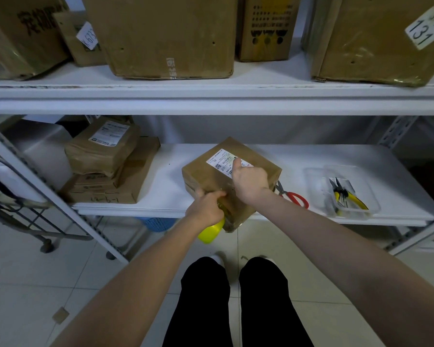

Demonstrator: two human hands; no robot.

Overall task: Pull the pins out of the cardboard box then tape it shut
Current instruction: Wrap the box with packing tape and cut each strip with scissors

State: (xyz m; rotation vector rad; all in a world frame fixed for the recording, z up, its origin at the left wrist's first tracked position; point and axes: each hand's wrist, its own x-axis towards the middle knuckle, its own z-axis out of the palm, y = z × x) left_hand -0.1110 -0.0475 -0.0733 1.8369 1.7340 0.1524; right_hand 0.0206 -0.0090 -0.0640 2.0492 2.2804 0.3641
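Now, one box (pixel 203 172), one tape gun (pixel 210 233), two hands (pixel 206 209) (pixel 251 181)

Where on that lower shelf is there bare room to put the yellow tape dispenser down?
Widest bare patch for the tape dispenser: the white shelf between the stacked parcels and the cardboard box. Another strip runs along the back, behind the red scissors and the clear tray of pliers. Crowded: front right, where scissors and tray sit close beside the box.
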